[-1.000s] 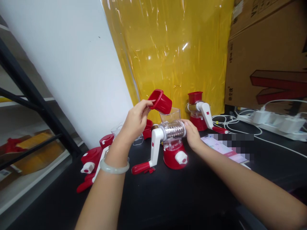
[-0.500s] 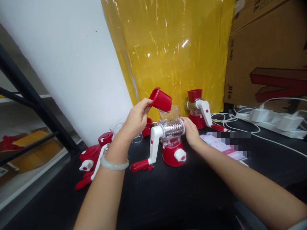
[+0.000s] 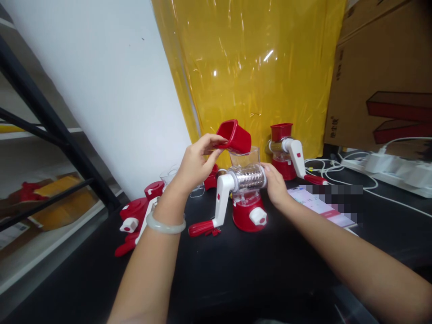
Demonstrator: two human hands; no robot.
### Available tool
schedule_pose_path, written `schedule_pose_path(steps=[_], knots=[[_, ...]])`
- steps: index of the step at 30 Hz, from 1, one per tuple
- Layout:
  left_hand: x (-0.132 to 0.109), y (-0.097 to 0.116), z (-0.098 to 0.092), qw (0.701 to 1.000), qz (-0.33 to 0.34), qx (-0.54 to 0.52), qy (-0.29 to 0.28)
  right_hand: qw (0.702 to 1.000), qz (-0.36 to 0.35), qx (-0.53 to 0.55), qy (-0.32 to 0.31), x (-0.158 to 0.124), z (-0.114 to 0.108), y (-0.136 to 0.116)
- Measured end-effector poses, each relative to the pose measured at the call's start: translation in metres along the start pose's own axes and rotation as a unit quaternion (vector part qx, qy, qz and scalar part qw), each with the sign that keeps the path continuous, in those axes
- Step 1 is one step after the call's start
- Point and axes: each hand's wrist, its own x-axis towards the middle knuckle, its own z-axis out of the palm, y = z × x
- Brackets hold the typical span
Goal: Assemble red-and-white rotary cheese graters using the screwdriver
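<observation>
My left hand (image 3: 197,164) is closed on a red plastic pusher cup (image 3: 234,136), held tilted just above the clear hopper (image 3: 245,157) of a rotary grater (image 3: 246,198). That grater has a red base, a steel drum and a white crank with a red handle (image 3: 216,211), and it stands on the black table (image 3: 253,270). My right hand (image 3: 276,184) wraps round the right end of the drum. A pale bangle sits on my left wrist.
A second assembled grater (image 3: 286,153) stands behind, against the yellow plastic sheet (image 3: 256,67). Loose red and white grater parts (image 3: 135,220) lie at the left. A phone (image 3: 320,207), white cables, a power strip (image 3: 398,173) and a cardboard box (image 3: 381,76) are at the right.
The red cup has moved slightly right, closer over the clear hopper. My right hand stays on the drum. The view has shifted a little.
</observation>
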Motion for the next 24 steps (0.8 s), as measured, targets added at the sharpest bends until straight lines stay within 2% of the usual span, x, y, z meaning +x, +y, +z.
schedule_pose_path(steps=[13,19,24], knots=[[0.0019,0.0064,-0.0062,0.998,0.029,0.061,0.017,1.0,-0.012,-0.005,-0.001,-0.001,-0.0003,-0.0022],[0.0036,0.0089,-0.0077,0.99,0.048,0.112,0.073,1.0,-0.014,0.006,0.0,-0.0009,0.0005,-0.001],[0.0045,0.0092,-0.0077,0.992,0.016,0.046,0.116,1.0,-0.014,0.018,0.016,-0.0064,0.0047,-0.0025]])
